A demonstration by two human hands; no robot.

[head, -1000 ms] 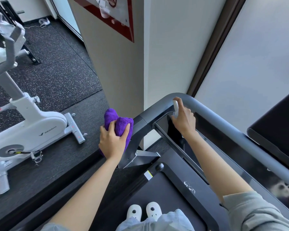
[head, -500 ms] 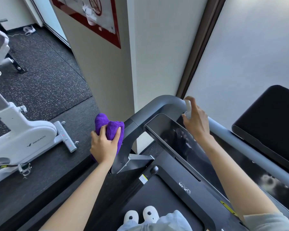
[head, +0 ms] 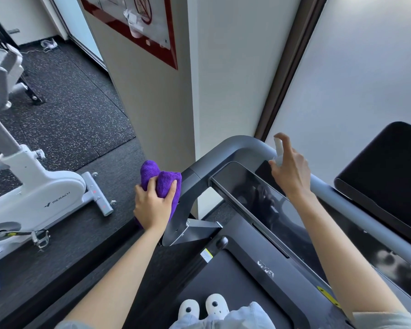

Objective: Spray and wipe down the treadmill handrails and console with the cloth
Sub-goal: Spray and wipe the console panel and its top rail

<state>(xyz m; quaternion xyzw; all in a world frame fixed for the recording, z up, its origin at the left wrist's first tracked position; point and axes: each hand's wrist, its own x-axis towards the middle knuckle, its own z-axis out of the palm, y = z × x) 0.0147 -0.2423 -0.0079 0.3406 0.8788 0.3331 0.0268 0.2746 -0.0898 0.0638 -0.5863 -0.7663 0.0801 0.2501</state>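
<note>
To the far left of the left hand, a white exercise bike [head: 40, 198] stands on the dark speckled floor [head: 69, 110], well apart from the treadmill. The left hand [head: 153, 205] grips a bunched purple cloth [head: 160, 179], fingers and thumb curled round it; the cloth bulges above the knuckles and sits just beside the left upright of the grey handrail [head: 233, 148], though actual contact cannot be confirmed. Above this hand, a red-framed sign [head: 138, 27] hangs on the white pillar [head: 166, 110]. Between the two hands, the handrail curves round its corner and the glossy black console [head: 252, 193] slopes down toward the right. The right hand [head: 292, 172] holds a small white spray bottle [head: 279, 150] over the far edge of the console, close to the handrail; the forefinger is curled over the bottle top and the remaining fingers wrap the body. Below both hands, the treadmill deck [head: 223, 276] carries a pair of white shoes [head: 203, 307]. To the right of the right hand, a black padded panel [head: 387, 176] sits beyond the handrail, in front of a frosted window [head: 356, 74].
</note>
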